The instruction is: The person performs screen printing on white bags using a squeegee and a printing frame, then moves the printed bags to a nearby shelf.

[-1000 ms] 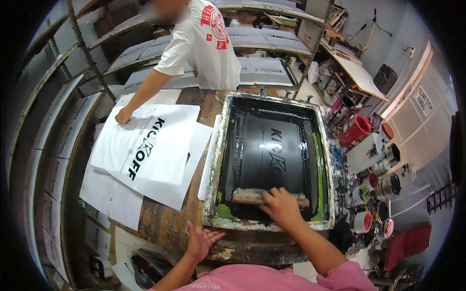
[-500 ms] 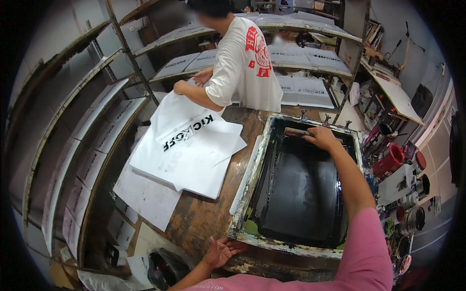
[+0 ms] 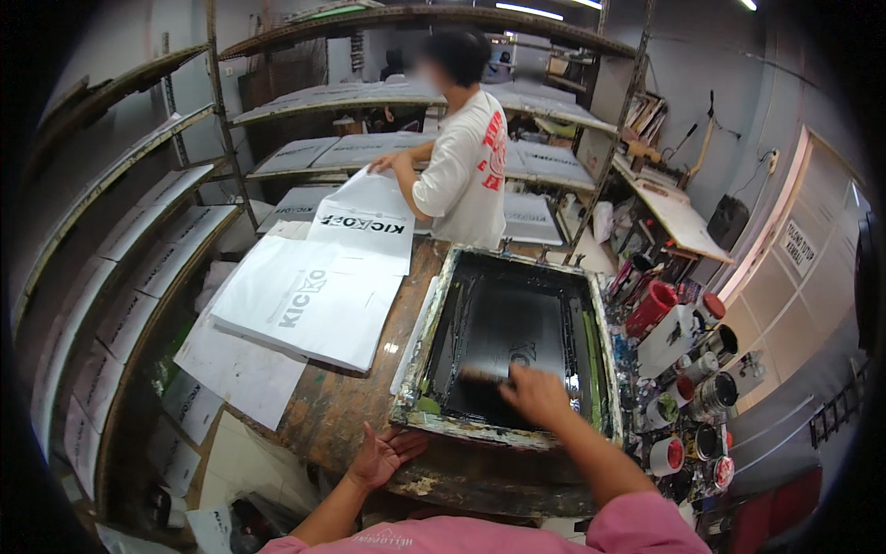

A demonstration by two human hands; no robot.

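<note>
A screen-printing frame (image 3: pixel 480 438) with a paint-crusted rim lies on the wooden table before me, its mesh coated in black ink. My right hand (image 3: pixel 537 399) grips a squeegee (image 3: pixel 478 374) near the frame's close end; part of the tool is hidden under the fingers. Palm up and fingers spread, my left hand (image 3: pixel 377 459) rests by the near left corner of the frame, holding nothing. To the left is a stack of white printed sheets (image 3: pixel 245 305). Across the table a co-worker in a white shirt (image 3: pixel 466 171) lifts a printed sheet (image 3: pixel 369 245) from it.
Metal racks (image 3: pixel 138 300) loaded with printed sheets line the left and the back. Several ink cans and a red tub (image 3: pixel 651 309) crowd the right side of the frame. A side bench (image 3: pixel 678 217) stands at the far right, near a door.
My right hand has drawn the squeegee from the frame's far end to its near end. The co-worker has raised a sheet off the stack. My view has tilted up and turned right.
</note>
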